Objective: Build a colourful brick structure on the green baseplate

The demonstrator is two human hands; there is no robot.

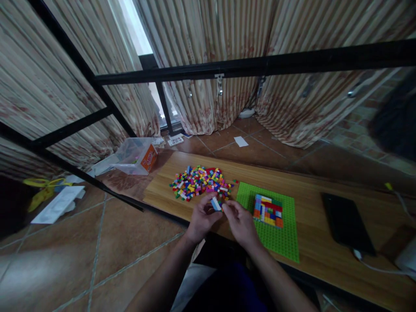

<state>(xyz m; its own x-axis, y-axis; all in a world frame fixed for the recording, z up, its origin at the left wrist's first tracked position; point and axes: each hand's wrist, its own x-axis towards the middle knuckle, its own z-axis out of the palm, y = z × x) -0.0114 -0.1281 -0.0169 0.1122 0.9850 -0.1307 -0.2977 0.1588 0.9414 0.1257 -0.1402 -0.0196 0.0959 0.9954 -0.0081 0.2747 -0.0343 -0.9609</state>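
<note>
My left hand point(202, 219) is closed on a small white and light blue toy brick piece point(216, 204), held between thumb and fingers above the table's near edge. Close beside it, my right hand point(239, 219) has thumb and fingertips pinched together by the piece's right end; what they grip is too small to make out. Behind both hands spreads a pile of loose coloured bricks point(196, 182). To the right lies a green baseplate point(279, 245), bearing a low multicoloured block of joined bricks point(268, 211).
A black tablet or similar flat device point(347, 223) with a white cable lies on the wooden table point(312, 216) at the right. A clear plastic box point(134, 157) with an orange label stands beyond the left end. Black metal bars point(234, 68) cross in front of the curtains.
</note>
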